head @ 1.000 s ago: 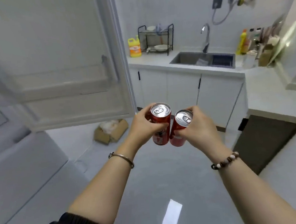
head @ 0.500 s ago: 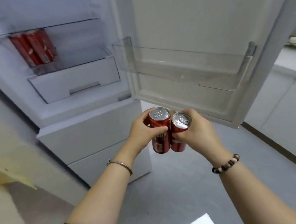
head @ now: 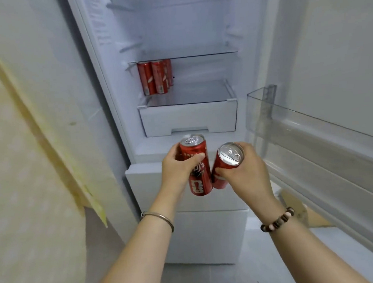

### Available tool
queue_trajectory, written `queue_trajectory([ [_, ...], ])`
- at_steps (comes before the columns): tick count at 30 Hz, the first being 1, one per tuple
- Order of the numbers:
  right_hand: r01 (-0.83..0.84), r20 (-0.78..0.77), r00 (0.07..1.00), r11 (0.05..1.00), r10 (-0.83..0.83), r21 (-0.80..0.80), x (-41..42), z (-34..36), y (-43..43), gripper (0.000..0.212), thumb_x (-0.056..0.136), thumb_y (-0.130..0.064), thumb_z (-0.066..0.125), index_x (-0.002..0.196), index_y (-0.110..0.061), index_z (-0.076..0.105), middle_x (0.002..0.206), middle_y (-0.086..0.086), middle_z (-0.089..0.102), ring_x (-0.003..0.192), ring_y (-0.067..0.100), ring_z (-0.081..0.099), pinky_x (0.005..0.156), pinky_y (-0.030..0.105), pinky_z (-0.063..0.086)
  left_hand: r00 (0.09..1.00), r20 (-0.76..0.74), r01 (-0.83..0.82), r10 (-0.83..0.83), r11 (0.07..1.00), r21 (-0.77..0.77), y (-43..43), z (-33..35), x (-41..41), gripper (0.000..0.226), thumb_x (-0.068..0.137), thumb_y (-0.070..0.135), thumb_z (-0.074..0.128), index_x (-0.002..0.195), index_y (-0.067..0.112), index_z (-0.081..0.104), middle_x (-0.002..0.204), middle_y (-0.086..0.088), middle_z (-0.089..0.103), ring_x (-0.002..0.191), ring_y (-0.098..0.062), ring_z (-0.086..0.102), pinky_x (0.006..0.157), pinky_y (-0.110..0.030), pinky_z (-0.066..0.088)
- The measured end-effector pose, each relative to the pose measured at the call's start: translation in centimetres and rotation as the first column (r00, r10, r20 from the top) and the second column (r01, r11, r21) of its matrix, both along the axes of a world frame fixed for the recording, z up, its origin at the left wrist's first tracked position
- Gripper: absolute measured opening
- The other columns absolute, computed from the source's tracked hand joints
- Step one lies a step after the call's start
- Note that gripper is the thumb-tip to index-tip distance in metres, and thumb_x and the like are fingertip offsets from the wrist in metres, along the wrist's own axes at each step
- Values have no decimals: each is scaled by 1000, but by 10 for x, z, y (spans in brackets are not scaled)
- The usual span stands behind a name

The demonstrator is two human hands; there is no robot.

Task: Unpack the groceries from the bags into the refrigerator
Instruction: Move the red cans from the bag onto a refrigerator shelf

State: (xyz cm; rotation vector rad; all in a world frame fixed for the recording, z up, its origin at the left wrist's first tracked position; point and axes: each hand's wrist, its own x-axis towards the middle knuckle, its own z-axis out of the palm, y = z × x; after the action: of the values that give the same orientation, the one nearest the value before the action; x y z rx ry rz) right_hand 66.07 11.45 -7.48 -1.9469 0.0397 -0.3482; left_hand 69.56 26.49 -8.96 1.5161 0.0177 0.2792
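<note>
Item, left: left hand (head: 176,166), fingers and thumb wrapped round the upper half of the left can (head: 200,184); the can is held in the air before the refrigerator (head: 184,31), long axis near upright, top leaned slightly left.

Item, right: right can (head: 229,155), gripped about its middle by the curled right hand (head: 249,172); its top is tipped right and toward the camera; its base is touching or just beside the left can's base.

Destination, judged: the glass shelf (head: 200,96) above the drawer (head: 188,119), lying ahead of and above both grips; stored cans (head: 155,78) are stood upright at its left rear corner, so the left hand is the nearer; the shelf's right side is bare.

Far right: door bin (head: 290,120).

Change noted: half a second earlier the cans were held parallel and pressed together, with the door faced; the compartment is now faced squarely, the tops splayed apart.
</note>
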Motion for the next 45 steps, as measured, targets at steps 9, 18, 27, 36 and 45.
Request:
queue_trajectory([
  [9,7,204,979,999,-14,35,122,25,75,54,61,-11,80,102,-31,52,87,-20,61,79,-6,59,62,9,44,968,216,-143,125,987,70,72,33,112,51,68,8,80,112,23,60,106,6,67,95,-4,64,81,-21,51],
  [18,64,400,909,988,-116,143,239,56,143,61,61,-7,83,107,-28,49,88,-24,59,82,-11,57,69,3,41,906,392,-171,157,985,1,130,64,231,57,67,5,81,106,34,51,105,10,62,96,-3,62,83,-21,51],
  [27,39,362,929,992,-80,119,322,67,152,59,60,-3,81,103,-29,52,86,-23,59,80,-16,56,66,2,41,911,334,-256,243,967,-5,130,69,317,61,66,10,82,116,24,51,110,7,62,99,-4,61,85,-15,49],
  [36,25,287,957,1000,-29,19,392,74,156,58,60,-12,79,109,-30,54,85,-24,59,85,5,60,77,25,49,889,281,-379,362,925,7,129,77,362,57,67,11,81,117,25,56,108,9,63,92,-1,60,74,-3,43],
  [45,-9,241,971,1000,12,-16,435,74,170,49,63,-22,79,102,-29,51,92,-12,63,87,13,62,76,30,51,882,239,-427,407,903,38,134,77,385,41,69,15,78,103,29,61,91,16,64,78,14,56,63,3,38],
])
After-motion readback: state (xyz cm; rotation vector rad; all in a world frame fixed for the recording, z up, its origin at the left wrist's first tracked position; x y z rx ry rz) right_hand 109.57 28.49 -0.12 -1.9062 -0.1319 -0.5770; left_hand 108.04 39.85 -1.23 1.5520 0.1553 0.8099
